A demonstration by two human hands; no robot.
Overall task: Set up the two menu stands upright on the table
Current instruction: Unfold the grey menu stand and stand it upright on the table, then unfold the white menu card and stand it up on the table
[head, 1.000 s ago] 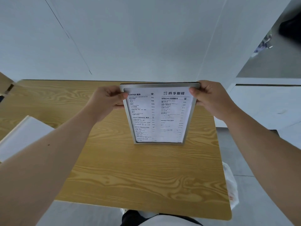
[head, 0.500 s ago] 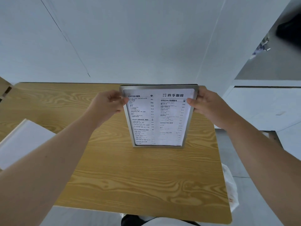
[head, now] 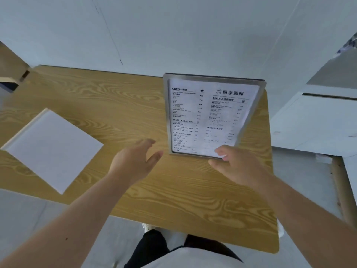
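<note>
A metal-framed menu stand [head: 208, 117] stands upright on the right half of the wooden table [head: 173, 200], its printed menu facing me. My left hand [head: 135, 161] hovers open just left of the stand's lower edge, apart from it. My right hand [head: 237, 165] is open with fingers spread in front of the stand's lower right corner; whether the fingertips touch it is unclear. A second menu stand [head: 52, 147] lies flat at the table's left edge, its blank white side up.
A white wall [head: 173, 35] runs right behind the table's far edge. A white counter [head: 316, 122] stands to the right across a strip of floor. Another wooden surface [head: 9, 64] shows at far left. My legs [head: 173, 248] meet the near edge.
Both hands have let go of the upright stand's top corners and dropped toward its base. The stand now stands by itself. The view has swung, showing more of the flat stand.
</note>
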